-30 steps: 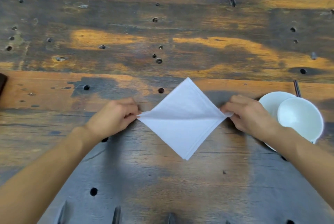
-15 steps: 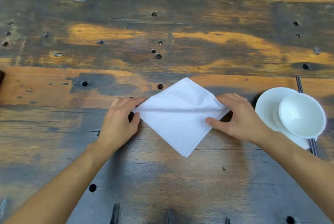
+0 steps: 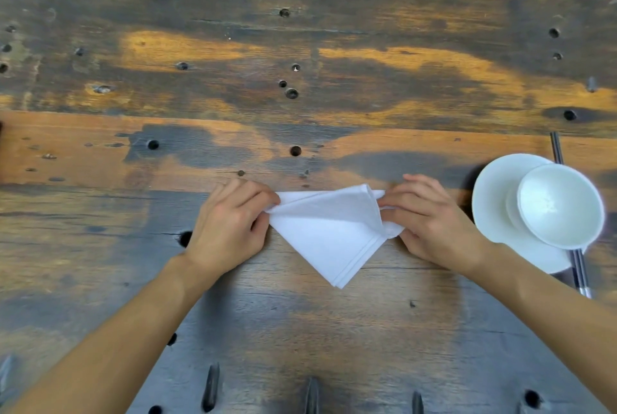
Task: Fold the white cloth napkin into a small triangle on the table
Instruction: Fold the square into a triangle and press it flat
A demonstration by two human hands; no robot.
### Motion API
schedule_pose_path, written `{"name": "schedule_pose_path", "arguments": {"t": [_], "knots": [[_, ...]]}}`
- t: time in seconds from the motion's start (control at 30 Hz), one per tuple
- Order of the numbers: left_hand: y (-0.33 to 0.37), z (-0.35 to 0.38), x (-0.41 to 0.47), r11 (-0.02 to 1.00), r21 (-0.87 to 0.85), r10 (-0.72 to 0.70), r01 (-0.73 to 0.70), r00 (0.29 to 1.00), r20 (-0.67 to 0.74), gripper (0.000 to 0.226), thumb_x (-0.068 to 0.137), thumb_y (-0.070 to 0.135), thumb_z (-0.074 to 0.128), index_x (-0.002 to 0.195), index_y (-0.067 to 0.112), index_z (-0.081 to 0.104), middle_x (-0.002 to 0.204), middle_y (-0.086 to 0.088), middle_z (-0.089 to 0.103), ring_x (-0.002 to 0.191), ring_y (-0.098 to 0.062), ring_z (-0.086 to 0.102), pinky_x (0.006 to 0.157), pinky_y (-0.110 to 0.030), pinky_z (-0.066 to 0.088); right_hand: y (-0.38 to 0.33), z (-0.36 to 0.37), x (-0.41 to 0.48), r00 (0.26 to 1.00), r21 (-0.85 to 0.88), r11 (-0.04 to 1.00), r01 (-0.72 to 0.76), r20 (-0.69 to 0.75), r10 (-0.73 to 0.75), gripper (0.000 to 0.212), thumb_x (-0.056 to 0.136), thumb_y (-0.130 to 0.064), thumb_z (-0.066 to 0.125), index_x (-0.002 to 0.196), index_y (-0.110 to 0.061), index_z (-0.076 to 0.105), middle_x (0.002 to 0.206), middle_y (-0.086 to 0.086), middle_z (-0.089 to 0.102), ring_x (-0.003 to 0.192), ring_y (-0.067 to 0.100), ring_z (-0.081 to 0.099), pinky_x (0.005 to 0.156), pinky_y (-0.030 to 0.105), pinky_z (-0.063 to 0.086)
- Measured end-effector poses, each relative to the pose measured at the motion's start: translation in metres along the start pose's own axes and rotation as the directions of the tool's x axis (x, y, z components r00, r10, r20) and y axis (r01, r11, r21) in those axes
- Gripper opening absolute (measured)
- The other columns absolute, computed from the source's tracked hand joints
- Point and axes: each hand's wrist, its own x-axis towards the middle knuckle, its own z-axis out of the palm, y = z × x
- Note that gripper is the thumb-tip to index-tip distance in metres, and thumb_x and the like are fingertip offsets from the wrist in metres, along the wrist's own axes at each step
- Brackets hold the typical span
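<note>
Midway along the worktop [image 3: 300,330], nearer its front edge, I log the white cloth napkin [image 3: 320,233] lying as a point-down triangle, left hand [image 3: 230,223] and right hand [image 3: 430,223] each pinching a top corner between curled fingers [image 3: 257,200].

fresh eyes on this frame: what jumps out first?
The white napkin at the centre stands out bright against the dark, hole-pocked wooden table. It is a triangle pointing toward the person. The left hand pinches its left corner and the right hand pinches its right corner. At the right edge a white bowl sits on a white plate.
</note>
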Motion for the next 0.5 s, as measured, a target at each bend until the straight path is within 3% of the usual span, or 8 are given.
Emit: {"name": "schedule_pose_path", "arguments": {"t": [0.27, 0.5], "knots": [[0.009, 0.001, -0.020, 0.992, -0.009, 0.126, -0.126, 0.992, 0.025, 0.024, 0.091, 0.001, 0.064, 0.105, 0.014, 0.078, 0.117, 0.001, 0.074, 0.111, -0.025, 0.066, 0.086, -0.038, 0.043, -0.011, -0.007, -0.010, 0.996, 0.058, 0.995, -0.084, 0.048, 0.081, 0.026, 0.085, -0.006, 0.072, 0.110, -0.010, 0.077, 0.125, 0.006, 0.071, 0.117, 0.029, 0.064, 0.109, 0.056, 0.041], [0.020, 0.007, -0.034, 0.982, -0.034, 0.187, -0.185, 0.979, 0.083, 0.025, 0.098, 0.013, 0.063, 0.118, 0.016, 0.077, 0.139, 0.001, 0.066, 0.136, -0.026, 0.057, 0.105, -0.045, 0.043, -0.015, -0.003, -0.017, 0.981, 0.035, 0.982, -0.188, 0.053, 0.186, 0.042, 0.090, -0.002, 0.042, 0.116, -0.010, 0.075, 0.135, 0.008, 0.065, 0.133, 0.027, 0.055, 0.116, 0.056, 0.035]]}}
